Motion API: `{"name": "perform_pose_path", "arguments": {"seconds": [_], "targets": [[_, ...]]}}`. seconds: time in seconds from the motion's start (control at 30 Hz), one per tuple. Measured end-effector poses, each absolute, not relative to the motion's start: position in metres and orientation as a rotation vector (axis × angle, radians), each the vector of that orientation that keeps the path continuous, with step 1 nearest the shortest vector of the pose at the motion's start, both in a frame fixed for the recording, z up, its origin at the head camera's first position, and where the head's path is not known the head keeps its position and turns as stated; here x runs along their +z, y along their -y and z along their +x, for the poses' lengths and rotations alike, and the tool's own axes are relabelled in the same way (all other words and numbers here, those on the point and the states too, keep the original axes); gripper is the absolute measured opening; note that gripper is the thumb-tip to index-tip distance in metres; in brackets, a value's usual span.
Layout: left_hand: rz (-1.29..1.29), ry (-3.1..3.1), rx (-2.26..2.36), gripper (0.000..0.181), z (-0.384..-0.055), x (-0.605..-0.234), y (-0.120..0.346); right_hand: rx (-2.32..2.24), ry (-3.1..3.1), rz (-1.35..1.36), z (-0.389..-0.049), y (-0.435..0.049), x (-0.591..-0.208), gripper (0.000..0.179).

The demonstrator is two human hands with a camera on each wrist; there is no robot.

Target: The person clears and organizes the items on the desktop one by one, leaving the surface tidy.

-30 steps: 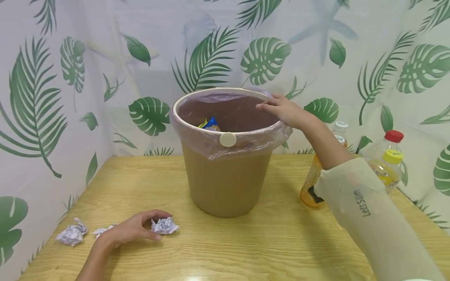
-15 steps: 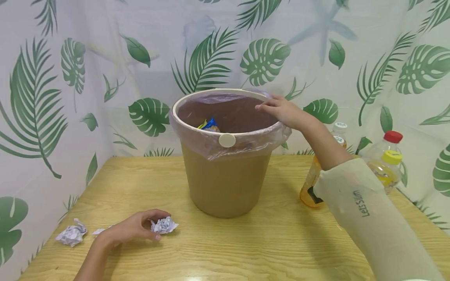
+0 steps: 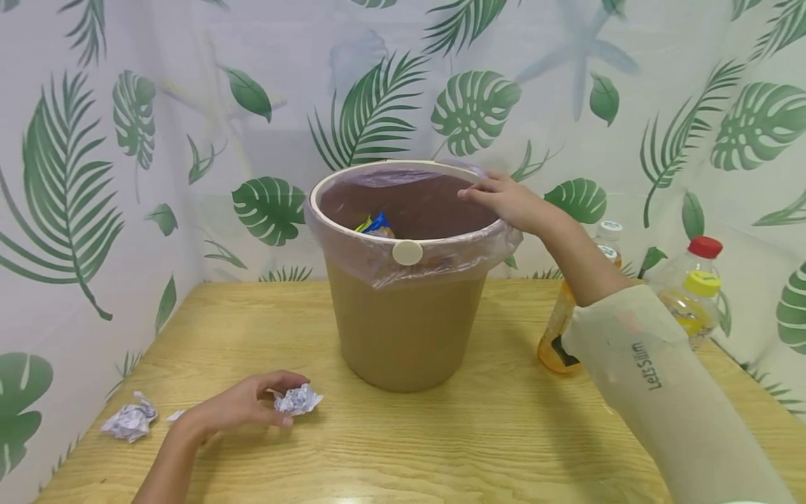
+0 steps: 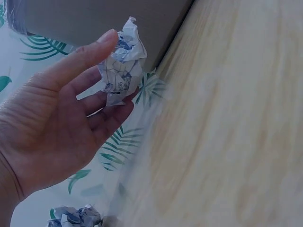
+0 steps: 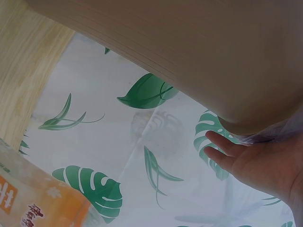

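Observation:
My left hand (image 3: 242, 406) pinches a crumpled paper ball (image 3: 298, 400) between thumb and fingertips, low over the left part of the table. In the left wrist view, the thumb lies along one side of this printed paper ball (image 4: 121, 68), the fingers along the other. A brown trash can (image 3: 406, 329) stands upright in the middle, lined with a thin translucent purple bag (image 3: 378, 262). My right hand (image 3: 510, 199) grips its rim at the right, some fingers inside the opening. In the right wrist view, two fingers (image 5: 220, 158) extend along the outside.
Another paper ball (image 3: 130, 418) lies at far left; a scrap of white paper (image 3: 176, 415) shows beside my left wrist. Inside the can is a blue and yellow wrapper (image 3: 376, 224). Several plastic bottles, one with a red cap (image 3: 705, 246), stand right, partly behind the right arm.
My left hand has risen slightly, bringing the paper ball up with it. The right hand stays in place on the can's rim.

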State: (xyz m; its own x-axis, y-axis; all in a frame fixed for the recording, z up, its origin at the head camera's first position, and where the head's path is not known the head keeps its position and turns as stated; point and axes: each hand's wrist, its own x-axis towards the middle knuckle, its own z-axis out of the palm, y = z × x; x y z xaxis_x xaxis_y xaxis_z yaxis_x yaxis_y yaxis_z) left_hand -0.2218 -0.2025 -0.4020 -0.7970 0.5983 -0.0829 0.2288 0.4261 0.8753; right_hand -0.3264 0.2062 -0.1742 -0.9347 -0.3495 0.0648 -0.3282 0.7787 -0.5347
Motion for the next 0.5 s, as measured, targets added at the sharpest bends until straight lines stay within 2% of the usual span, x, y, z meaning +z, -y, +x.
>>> {"name": "perform_pose_path", "arguments": {"seconds": [0.5], "targets": [[0.724, -2.395, 1.310, 0.057, -0.222, -0.384, 0.193, -0.856, -2.936, -0.543, -0.324, -0.206, -0.174, 0.059]]}}
